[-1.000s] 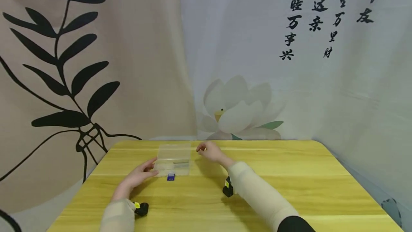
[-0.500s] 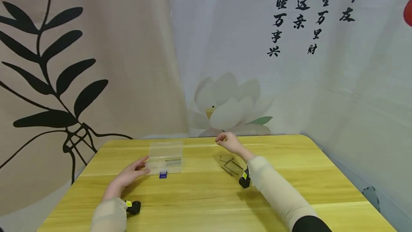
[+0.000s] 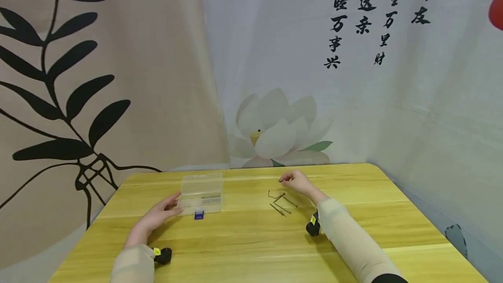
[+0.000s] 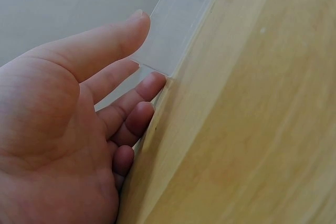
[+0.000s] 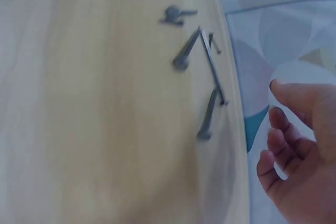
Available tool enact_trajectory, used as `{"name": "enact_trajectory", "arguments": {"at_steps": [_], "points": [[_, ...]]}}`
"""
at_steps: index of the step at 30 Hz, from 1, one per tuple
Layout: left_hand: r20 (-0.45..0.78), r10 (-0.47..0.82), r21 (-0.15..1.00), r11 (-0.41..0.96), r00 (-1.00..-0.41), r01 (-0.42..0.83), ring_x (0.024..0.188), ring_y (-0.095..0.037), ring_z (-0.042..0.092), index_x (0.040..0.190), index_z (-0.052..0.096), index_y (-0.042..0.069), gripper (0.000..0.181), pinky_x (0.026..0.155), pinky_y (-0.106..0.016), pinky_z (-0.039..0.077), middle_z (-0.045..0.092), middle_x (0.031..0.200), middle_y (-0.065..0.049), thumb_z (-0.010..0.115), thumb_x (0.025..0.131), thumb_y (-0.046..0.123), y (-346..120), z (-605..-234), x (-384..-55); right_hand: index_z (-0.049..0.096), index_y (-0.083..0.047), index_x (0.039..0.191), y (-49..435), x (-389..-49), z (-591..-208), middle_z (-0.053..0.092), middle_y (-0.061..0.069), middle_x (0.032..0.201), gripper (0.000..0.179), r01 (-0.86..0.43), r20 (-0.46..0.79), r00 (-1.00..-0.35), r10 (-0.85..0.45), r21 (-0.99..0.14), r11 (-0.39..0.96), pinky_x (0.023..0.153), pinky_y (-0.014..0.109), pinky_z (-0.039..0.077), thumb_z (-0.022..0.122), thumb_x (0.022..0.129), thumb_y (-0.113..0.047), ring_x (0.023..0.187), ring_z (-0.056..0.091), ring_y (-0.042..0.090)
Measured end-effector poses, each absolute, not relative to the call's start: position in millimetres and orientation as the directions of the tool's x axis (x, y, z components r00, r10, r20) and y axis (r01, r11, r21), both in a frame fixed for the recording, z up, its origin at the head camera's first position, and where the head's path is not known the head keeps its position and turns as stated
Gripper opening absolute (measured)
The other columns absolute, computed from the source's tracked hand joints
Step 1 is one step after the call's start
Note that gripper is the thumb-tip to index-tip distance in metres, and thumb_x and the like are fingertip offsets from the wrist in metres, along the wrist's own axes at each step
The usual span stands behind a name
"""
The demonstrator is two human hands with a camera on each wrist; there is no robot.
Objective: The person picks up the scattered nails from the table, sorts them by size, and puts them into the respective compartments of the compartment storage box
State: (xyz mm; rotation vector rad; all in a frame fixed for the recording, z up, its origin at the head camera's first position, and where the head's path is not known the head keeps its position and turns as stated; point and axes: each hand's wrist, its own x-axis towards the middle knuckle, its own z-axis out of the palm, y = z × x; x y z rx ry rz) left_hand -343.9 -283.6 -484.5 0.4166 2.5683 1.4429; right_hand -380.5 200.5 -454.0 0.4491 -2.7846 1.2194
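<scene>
A clear plastic box [image 3: 192, 205] lies with its lid [image 3: 201, 183] unfolded towards the back; a blue clasp [image 3: 199, 215] is at its front. My left hand [image 3: 159, 215] rests at the box's left edge. Up close in the left wrist view, the thumb and fingertips [image 4: 152, 82] lie against the box's end. Several grey metal nails [image 3: 278, 200] with round heads lie loose to the right of the box. Just beyond them my right hand [image 3: 298, 182] is above the table, its fingers loosely bent; the right wrist view shows nothing held.
Thin dark strips [image 3: 211, 197], too small to identify, show in the box. The wooden table [image 3: 235, 248] ends at a printed cloth backdrop [image 3: 177, 77], close behind the right hand. Each wrist wears a small black camera [image 3: 313, 226].
My right hand has moved rightwards, away from the box. The nails, out of sight at first, now show fully. My left hand has stayed at the box, and the head view has shifted slightly.
</scene>
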Motion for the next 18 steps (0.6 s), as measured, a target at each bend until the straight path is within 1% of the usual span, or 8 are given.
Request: {"name": "enact_trajectory", "arguments": {"at_steps": [4,10,15,18], "points": [[0.004,0.332,0.852,0.493,-0.943,0.178,0.128,-0.048,0.034,0.151,0.025,-0.003,0.072,0.102,-0.058,0.030,0.036,0.141,-0.034,0.063,0.096,0.023,-284.2,-485.4,-344.0,0.072,0.004,0.104,211.0,-376.4,-460.7,0.068,0.012,0.105,0.018,-0.293,0.175,-0.954,-0.244,-0.718,0.631,0.073,0.034,0.043,0.063,0.092,-0.005,0.086,0.052,0.019],[-0.001,0.323,0.857,0.488,-0.946,0.165,0.130,-0.047,0.032,0.152,0.025,-0.001,0.073,0.103,-0.058,0.029,0.035,0.142,-0.034,0.063,0.096,0.025,-284.1,-485.1,-344.4,0.073,0.001,0.109,217.6,-376.2,-469.7,0.067,0.011,0.109,0.019,-0.232,0.095,-0.963,-0.253,-0.771,0.593,0.081,0.038,0.046,0.063,0.093,-0.005,0.094,0.056,0.020],[-0.013,0.319,0.857,0.492,-0.948,0.155,0.131,-0.048,0.031,0.152,0.025,-0.001,0.074,0.105,-0.058,0.027,0.033,0.143,-0.034,0.063,0.095,0.027,-283.8,-486.4,-345.0,0.072,0.000,0.110,221.0,-376.6,-478.4,0.068,0.010,0.107,0.021,-0.223,0.064,-0.956,-0.288,-0.797,0.561,0.080,0.037,0.047,0.065,0.091,-0.005,0.095,0.058,0.020],[-0.020,0.307,0.861,0.489,-0.951,0.140,0.131,-0.048,0.031,0.152,0.026,0.000,0.074,0.105,-0.058,0.027,0.034,0.143,-0.034,0.065,0.095,0.026,-283.6,-487.1,-345.1,0.072,0.001,0.108,221.9,-375.8,-481.7,0.068,0.011,0.106,0.020,-0.226,0.068,-0.953,-0.295,-0.807,0.545,0.079,0.037,0.048,0.067,0.089,-0.003,0.095,0.058,0.020]]}}
